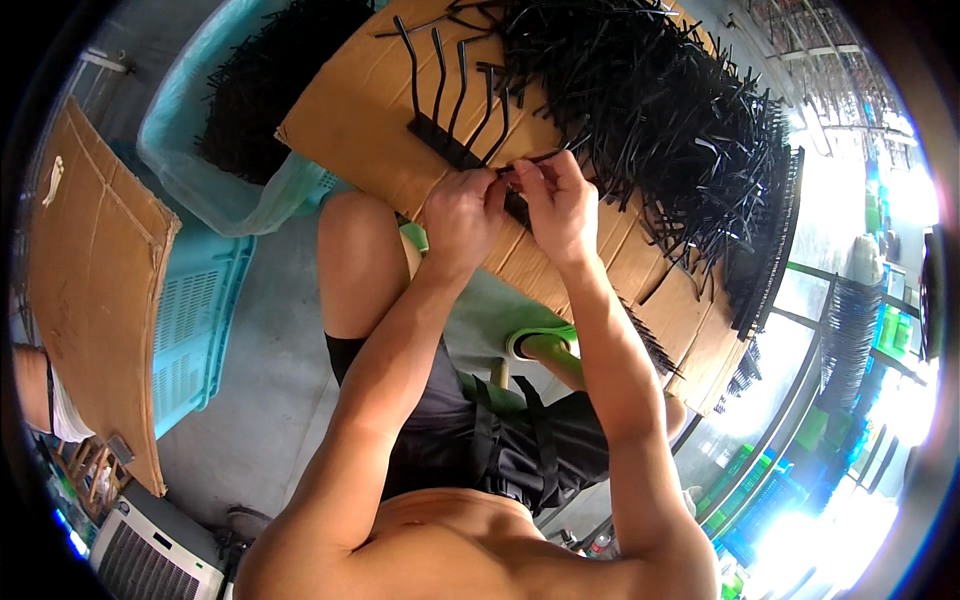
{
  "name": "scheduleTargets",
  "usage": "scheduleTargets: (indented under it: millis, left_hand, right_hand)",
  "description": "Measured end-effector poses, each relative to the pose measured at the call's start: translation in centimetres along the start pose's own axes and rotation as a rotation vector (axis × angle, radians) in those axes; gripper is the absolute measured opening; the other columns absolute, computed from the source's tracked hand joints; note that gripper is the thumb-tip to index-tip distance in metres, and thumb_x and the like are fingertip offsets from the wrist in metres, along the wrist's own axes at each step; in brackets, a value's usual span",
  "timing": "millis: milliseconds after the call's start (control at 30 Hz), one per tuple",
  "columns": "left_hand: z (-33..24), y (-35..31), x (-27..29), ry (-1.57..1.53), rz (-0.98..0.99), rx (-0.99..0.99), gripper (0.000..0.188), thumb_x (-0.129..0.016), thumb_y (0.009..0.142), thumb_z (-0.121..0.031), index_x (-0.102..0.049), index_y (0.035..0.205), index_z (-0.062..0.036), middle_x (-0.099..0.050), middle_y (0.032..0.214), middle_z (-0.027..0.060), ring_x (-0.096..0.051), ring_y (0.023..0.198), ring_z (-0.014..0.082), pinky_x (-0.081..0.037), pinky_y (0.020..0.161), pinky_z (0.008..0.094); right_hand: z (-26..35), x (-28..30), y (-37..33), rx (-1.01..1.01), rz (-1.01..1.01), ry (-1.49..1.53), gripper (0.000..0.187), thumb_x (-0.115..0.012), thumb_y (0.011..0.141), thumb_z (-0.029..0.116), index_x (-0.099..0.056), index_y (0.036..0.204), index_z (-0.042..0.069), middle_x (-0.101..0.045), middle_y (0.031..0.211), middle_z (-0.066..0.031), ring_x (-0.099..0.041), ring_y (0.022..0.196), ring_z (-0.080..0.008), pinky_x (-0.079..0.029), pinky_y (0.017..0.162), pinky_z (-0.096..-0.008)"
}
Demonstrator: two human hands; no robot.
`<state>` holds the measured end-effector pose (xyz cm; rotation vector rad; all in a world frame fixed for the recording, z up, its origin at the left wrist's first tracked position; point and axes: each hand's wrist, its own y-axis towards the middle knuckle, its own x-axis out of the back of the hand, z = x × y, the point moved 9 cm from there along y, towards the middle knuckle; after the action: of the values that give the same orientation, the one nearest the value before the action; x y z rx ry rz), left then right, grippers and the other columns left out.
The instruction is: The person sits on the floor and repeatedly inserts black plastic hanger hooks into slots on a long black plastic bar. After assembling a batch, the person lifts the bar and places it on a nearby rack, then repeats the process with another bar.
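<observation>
My left hand (465, 215) and my right hand (562, 205) meet at a long black rack (435, 140) lying on a cardboard-covered worktop (350, 110). Both have thumb and fingers pinched on a thin black piece that looks like an eyeglass temple; my fingers cover much of it. Several similar eyeglass temples (461, 85) stand in a row in the rack, bent ends up, left of my hands. The rack's nearer part runs beneath my fingers. Beyond my right hand spreads a large tangled heap of black eyeglass temples (660, 90).
More black pieces (255, 110) fill a teal bag-lined container (165, 140) at the left. A cardboard sheet (95, 290) leans on a blue crate (190, 325). Filled black racks (775, 240) line the worktop's right edge. Another person's arm (33, 385) shows at far left.
</observation>
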<state>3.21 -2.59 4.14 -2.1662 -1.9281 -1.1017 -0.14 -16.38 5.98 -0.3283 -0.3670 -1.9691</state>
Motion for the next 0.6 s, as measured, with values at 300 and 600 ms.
scheduleTargets:
  millis: [300, 600]
  left_hand:
    - [0.1, 0.0, 0.1, -0.077, -0.034, 0.040, 0.003, -0.069, 0.082, -0.007, -0.069, 0.082, -0.0031, -0.067, 0.074, 0.0152, -0.064, 0.067, 0.0330, -0.050, 0.059, 0.0402]
    - [-0.5, 0.2, 0.4, -0.042, -0.044, -0.017, 0.003, -0.070, 0.079, -0.004, -0.068, 0.081, -0.0025, -0.066, 0.072, 0.0160, -0.063, 0.066, 0.0347, -0.050, 0.059, 0.0417]
  right_hand:
    - [1.1, 0.5, -0.3, 0.048, -0.012, -0.078, 0.013, -0.063, 0.095, 0.008, -0.057, 0.095, -0.003, -0.072, 0.080, -0.0136, -0.073, 0.077, -0.0164, -0.056, 0.065, -0.0272]
    - [3.5, 0.2, -0.5, 0.277, -0.009, -0.208, 0.013, -0.066, 0.090, 0.008, -0.057, 0.093, -0.001, -0.068, 0.078, -0.0161, -0.071, 0.072, -0.0298, -0.055, 0.062, -0.0342]
